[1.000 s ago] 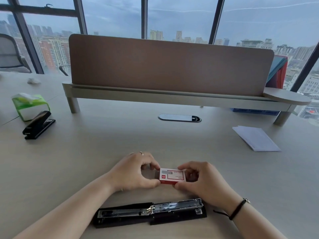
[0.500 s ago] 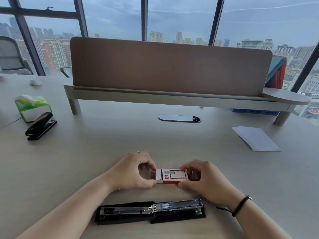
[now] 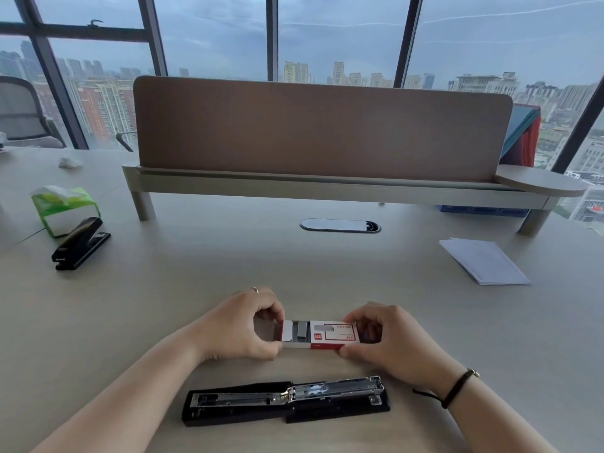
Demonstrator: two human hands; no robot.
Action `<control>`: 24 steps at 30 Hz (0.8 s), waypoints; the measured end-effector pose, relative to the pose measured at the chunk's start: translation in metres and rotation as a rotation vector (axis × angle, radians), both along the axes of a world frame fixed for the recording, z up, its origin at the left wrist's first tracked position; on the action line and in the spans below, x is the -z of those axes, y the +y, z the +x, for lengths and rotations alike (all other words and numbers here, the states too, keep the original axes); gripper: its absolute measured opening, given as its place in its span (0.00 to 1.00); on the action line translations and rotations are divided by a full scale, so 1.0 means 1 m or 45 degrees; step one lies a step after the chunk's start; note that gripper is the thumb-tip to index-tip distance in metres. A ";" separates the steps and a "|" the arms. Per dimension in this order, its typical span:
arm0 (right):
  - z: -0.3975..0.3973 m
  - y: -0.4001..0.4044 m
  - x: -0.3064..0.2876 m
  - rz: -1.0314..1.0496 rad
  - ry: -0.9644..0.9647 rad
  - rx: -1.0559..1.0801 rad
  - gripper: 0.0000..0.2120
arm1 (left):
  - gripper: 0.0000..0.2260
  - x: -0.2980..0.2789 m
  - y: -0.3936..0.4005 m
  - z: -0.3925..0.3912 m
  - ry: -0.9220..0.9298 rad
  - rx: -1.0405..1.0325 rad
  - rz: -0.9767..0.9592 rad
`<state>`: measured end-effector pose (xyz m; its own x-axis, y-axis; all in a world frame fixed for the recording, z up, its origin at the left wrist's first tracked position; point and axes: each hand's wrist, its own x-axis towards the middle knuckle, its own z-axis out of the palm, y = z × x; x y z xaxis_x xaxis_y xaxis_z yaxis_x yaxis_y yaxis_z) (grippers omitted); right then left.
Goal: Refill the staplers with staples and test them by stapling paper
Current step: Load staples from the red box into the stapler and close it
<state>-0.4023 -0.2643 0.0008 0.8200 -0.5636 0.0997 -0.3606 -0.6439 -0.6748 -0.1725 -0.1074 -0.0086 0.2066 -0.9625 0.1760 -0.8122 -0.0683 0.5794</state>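
Observation:
A small red and white staple box (image 3: 330, 335) is held just above the desk between both hands. My left hand (image 3: 242, 325) pinches the white inner tray, which is slid partway out to the left and shows grey staples (image 3: 302, 331). My right hand (image 3: 385, 338) grips the outer sleeve. In front of me, near the desk edge, a black stapler (image 3: 284, 400) lies folded fully open with its metal magazine exposed. A second black stapler (image 3: 80, 242) sits closed at the far left. A stack of white paper (image 3: 483, 261) lies at the right.
A green tissue pack (image 3: 63, 207) stands behind the left stapler, with a crumpled tissue (image 3: 69, 162) further back. A brown divider panel on a raised shelf (image 3: 327, 188) spans the back of the desk. An oval cable port (image 3: 340, 225) sits mid-desk. An office chair (image 3: 23, 116) is far left.
The inner tray has slid out of the box's left end, and the grey staples now show. Both hands stay in about the same place.

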 end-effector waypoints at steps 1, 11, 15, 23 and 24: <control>0.000 0.000 0.000 0.007 -0.004 -0.003 0.15 | 0.11 -0.001 0.000 0.001 -0.004 0.003 0.009; -0.001 -0.001 0.003 0.047 -0.045 -0.002 0.17 | 0.06 -0.009 -0.013 -0.015 0.015 0.017 -0.011; -0.002 0.000 0.004 0.028 -0.046 0.004 0.18 | 0.06 -0.012 -0.016 -0.019 -0.054 0.032 0.020; -0.002 -0.001 0.003 0.052 -0.059 -0.003 0.18 | 0.08 -0.021 -0.019 -0.018 -0.025 0.002 0.159; -0.002 -0.001 0.004 0.053 -0.062 -0.007 0.18 | 0.08 -0.022 -0.019 -0.017 -0.025 -0.004 0.175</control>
